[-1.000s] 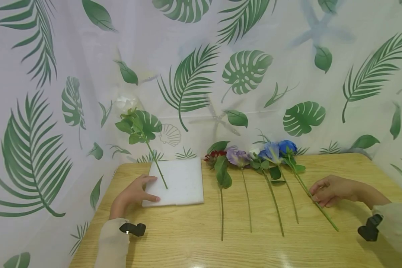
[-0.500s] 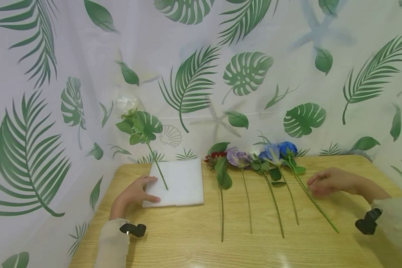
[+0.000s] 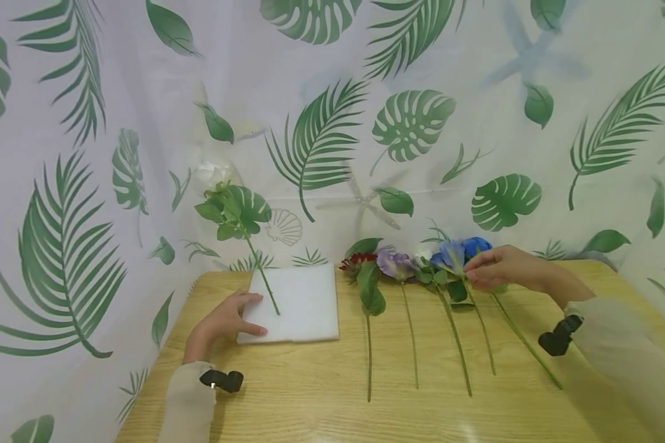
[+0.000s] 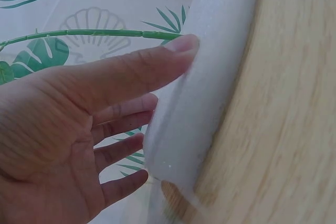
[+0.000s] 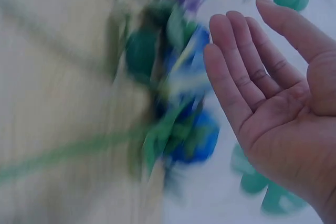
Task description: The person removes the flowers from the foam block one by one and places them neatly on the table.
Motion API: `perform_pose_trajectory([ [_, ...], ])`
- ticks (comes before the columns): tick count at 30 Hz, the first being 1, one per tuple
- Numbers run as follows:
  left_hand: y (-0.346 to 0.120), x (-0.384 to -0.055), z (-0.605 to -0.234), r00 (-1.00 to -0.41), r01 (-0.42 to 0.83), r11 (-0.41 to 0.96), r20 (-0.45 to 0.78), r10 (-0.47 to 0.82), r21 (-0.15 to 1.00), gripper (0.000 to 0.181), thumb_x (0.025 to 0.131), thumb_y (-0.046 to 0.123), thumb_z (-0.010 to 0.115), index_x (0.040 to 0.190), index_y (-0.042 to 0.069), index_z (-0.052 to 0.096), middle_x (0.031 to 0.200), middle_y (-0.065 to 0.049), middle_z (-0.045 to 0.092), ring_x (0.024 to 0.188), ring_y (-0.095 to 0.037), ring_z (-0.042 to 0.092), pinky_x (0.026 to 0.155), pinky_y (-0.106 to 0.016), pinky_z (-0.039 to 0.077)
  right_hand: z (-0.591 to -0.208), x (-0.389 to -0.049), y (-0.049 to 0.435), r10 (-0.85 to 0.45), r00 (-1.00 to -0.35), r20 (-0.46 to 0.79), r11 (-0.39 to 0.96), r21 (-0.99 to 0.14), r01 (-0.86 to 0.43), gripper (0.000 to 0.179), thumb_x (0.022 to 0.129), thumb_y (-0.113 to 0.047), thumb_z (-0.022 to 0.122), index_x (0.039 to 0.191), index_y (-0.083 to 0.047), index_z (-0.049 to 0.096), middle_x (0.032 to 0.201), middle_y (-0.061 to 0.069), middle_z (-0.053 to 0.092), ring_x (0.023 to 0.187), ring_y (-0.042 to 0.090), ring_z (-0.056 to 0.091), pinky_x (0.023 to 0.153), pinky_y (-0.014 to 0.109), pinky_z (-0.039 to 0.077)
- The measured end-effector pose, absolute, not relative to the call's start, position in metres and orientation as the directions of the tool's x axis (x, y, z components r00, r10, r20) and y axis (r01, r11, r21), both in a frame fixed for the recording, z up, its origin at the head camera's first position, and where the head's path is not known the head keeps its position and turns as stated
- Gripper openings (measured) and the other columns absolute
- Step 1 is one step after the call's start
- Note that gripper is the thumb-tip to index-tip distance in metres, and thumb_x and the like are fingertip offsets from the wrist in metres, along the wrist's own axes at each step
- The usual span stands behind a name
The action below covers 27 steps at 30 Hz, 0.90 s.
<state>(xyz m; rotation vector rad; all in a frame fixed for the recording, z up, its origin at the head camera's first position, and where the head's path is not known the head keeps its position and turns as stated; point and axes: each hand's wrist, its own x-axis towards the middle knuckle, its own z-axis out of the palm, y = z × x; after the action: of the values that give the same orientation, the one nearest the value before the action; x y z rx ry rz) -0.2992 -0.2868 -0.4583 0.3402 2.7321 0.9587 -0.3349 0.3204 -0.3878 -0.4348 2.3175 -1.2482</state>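
Note:
My left hand (image 3: pixel 224 323) touches the left part of a white foam block (image 3: pixel 310 304), its thumb along the front edge and the fingers spread at the side. A white rose (image 3: pixel 213 175) with green leaves stands tilted left, its stem end at the top of the block. My right hand (image 3: pixel 504 267) is over the flower heads at the right, its fingers loosely extended and overlapping the blue flower (image 3: pixel 476 245). Beside its fingertips lies a light-blue flower (image 3: pixel 449 255). In the right wrist view, the palm (image 5: pixel 283 103) shows nothing held.
Left of the blue blooms lie a purple flower (image 3: pixel 396 263), a mostly hidden white flower (image 3: pixel 423 253) and a dark red flower (image 3: pixel 357 263), their stems pointing towards me on the wooden table (image 3: pixel 310 394). A leaf-printed curtain (image 3: pixel 332 61) hangs behind the table.
My right hand has let go of the blue flower's stem, lifted, and moved left and back to over the blue flower heads. My left hand stays at the foam block.

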Motion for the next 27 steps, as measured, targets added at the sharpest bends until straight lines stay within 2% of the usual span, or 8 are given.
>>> perform_pose_trajectory([
  [3,-0.287,-0.301,-0.459,-0.947,0.142,0.761,-0.137,0.291,0.633,0.085,0.077,0.027,0.091,0.148,0.003,0.051,0.161,-0.028,0.031,0.150,-0.049,0.027,0.123,-0.062,0.025,-0.382,-0.344,0.291,-0.491,-0.841,-0.228,0.512,-0.856,-0.067,0.048,0.102,-0.025,0.063,0.137,0.007,0.055,0.114,0.007,0.074,0.108,0.024,0.072,0.092,0.038,0.060],
  [7,-0.288,-0.304,-0.460,-0.947,0.142,0.761,-0.137,0.290,0.633,0.085,0.077,0.027,0.091,0.148,0.004,0.051,0.160,-0.027,0.033,0.150,-0.048,0.028,0.123,-0.062,0.025,-0.376,-0.354,0.246,-0.510,-0.839,-0.189,0.482,-0.871,-0.097,0.040,0.100,-0.027,0.067,0.128,0.001,0.062,0.107,0.008,0.074,0.102,0.025,0.072,0.090,0.039,0.060],
  [10,-0.288,-0.306,-0.460,-0.948,0.144,0.760,-0.133,0.290,0.634,0.084,0.076,0.026,0.091,0.148,0.004,0.052,0.159,-0.026,0.034,0.149,-0.048,0.029,0.122,-0.062,0.026,-0.372,-0.359,0.211,-0.534,-0.832,-0.151,0.446,-0.886,-0.126,0.038,0.099,-0.026,0.068,0.126,0.001,0.064,0.109,0.011,0.074,0.101,0.027,0.072,0.090,0.041,0.060],
  [14,-0.290,-0.309,-0.460,-0.947,0.143,0.755,-0.134,0.293,0.640,0.085,0.076,0.026,0.091,0.148,0.004,0.051,0.161,-0.027,0.032,0.150,-0.049,0.027,0.123,-0.062,0.025,-0.370,-0.364,0.168,-0.570,-0.815,-0.100,0.361,-0.922,-0.139,0.040,0.100,-0.021,0.067,0.129,0.005,0.062,0.113,0.016,0.073,0.105,0.032,0.071,0.096,0.047,0.058],
  [20,-0.292,-0.313,-0.460,-0.944,0.152,0.755,-0.134,0.303,0.638,0.085,0.077,0.027,0.091,0.149,0.004,0.051,0.161,-0.028,0.032,0.150,-0.049,0.027,0.122,-0.063,0.026,-0.374,-0.367,0.105,-0.607,-0.792,-0.066,0.267,-0.955,-0.125,0.037,0.100,-0.019,0.066,0.129,0.004,0.063,0.115,0.019,0.072,0.105,0.029,0.072,0.102,0.054,0.054],
  [27,-0.292,-0.314,-0.461,-0.946,0.160,0.754,-0.120,0.301,0.637,0.085,0.076,0.026,0.091,0.148,0.004,0.052,0.159,-0.027,0.035,0.149,-0.048,0.030,0.122,-0.062,0.027,-0.387,-0.367,0.048,-0.613,-0.790,-0.033,0.184,-0.978,-0.102,0.028,0.101,-0.016,0.065,0.124,-0.001,0.067,0.113,0.015,0.075,0.099,0.022,0.074,0.096,0.046,0.059],
])
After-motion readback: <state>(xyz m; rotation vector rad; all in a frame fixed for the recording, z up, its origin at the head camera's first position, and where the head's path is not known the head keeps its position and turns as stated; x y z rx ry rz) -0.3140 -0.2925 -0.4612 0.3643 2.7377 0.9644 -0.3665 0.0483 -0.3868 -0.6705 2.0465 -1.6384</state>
